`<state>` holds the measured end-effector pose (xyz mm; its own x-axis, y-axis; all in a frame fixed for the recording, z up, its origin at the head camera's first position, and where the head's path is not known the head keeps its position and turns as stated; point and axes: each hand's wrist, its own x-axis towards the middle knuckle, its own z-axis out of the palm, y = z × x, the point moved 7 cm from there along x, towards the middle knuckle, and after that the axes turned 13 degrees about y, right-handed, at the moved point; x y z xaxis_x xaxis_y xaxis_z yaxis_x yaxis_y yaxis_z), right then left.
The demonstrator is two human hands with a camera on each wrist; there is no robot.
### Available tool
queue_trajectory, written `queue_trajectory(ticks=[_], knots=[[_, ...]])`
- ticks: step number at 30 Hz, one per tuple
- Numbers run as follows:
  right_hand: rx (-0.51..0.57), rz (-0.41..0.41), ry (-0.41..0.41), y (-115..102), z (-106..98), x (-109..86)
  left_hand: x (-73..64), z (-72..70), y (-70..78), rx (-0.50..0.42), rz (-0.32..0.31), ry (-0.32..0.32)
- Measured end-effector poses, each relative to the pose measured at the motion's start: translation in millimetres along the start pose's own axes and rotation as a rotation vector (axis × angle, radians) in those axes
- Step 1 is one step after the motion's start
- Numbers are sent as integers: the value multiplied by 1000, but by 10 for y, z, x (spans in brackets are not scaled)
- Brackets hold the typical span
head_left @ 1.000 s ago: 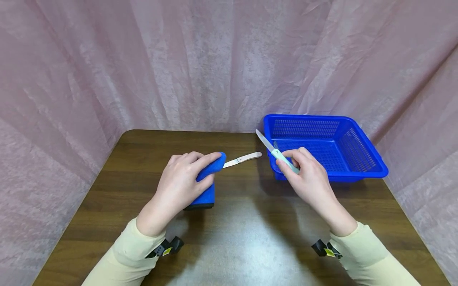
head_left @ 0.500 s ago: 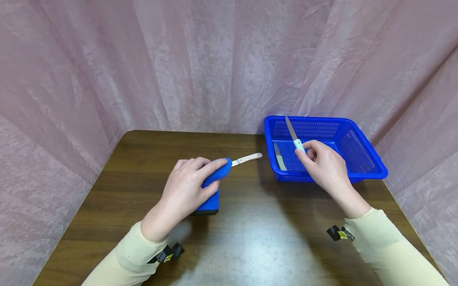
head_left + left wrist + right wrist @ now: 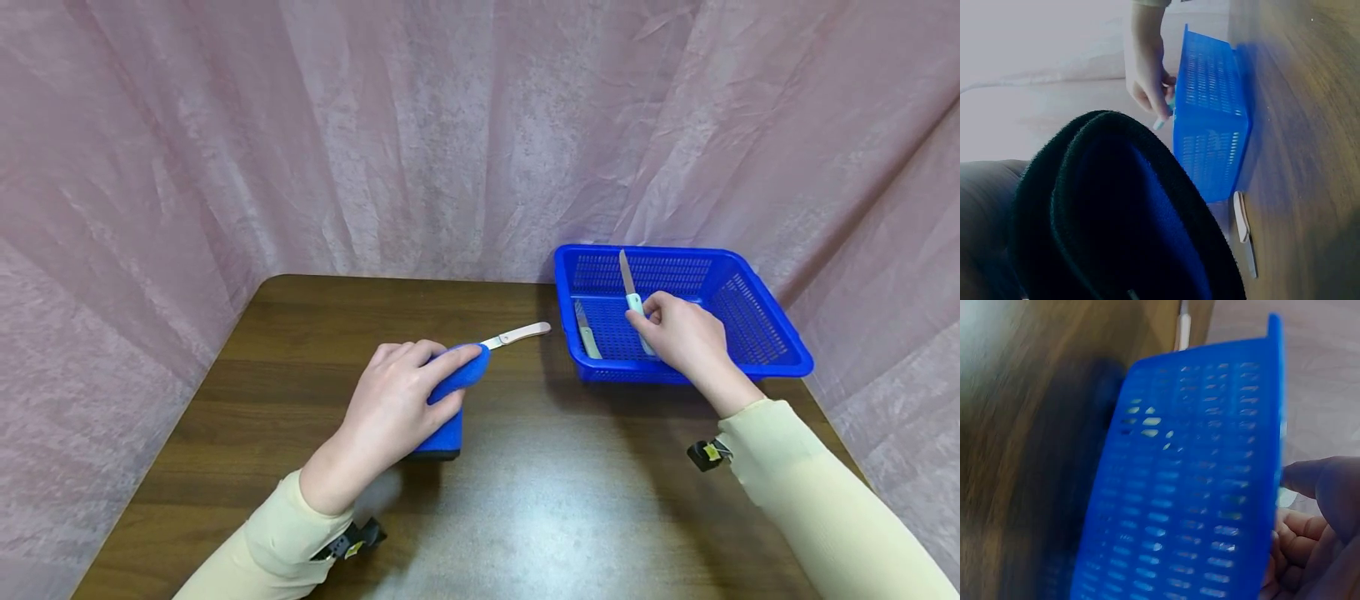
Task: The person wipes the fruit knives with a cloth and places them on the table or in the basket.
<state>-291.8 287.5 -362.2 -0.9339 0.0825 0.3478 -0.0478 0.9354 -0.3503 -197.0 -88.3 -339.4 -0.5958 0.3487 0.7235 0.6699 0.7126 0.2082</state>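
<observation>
Basket (image 3: 1209, 120) side-on in both wrist views

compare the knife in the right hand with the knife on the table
The held knife has a mint-green handle; the other knife has a pinkish-white one. The held knife is pinched in the right hand at the blue basket; the other knife lies on the table. Both show bare metal blades.

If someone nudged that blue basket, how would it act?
The blue basket is probably light for its size, given its slotted walls. Its wide, low shape suggests it would slide rather than tip. The knife lying inside might shift with it.
</observation>
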Motion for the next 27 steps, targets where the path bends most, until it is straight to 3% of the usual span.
queue_trajectory(ticks=[6, 18, 27], knots=[[-37, 33, -126, 140, 191, 75, -33, 19, 8, 4, 3, -13], [-150, 34, -320, 159, 486, 142, -75, 19, 41, 6, 23, -5], [-186, 26, -473, 160, 589, 143, -83, 12, 41, 6, 19, -8]])
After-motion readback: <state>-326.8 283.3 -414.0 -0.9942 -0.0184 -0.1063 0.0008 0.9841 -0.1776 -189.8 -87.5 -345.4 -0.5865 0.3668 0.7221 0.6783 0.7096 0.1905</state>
